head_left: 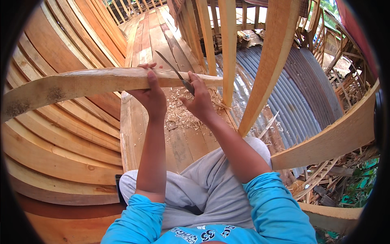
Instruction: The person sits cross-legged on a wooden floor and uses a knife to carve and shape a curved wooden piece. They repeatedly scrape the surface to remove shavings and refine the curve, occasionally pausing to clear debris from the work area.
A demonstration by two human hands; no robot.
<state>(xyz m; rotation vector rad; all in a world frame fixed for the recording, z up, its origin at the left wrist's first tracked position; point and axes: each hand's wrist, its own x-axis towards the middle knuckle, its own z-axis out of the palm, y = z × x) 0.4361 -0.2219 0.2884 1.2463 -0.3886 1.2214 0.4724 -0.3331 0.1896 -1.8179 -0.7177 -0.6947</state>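
The timber (93,82) is pale tan, the knife (181,77) seemingly dark, the trousers (213,175) grey, the shirt (278,207) turquoise.

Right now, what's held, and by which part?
Left hand: the beam, partway along, toward its narrow end. Right hand: the knife, by its handle.

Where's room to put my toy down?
Mostly bare planks lie between the wood shavings and the grey trousers, and beside the left forearm. Crowded: the left hand holds curved timber, the right hand a knife.
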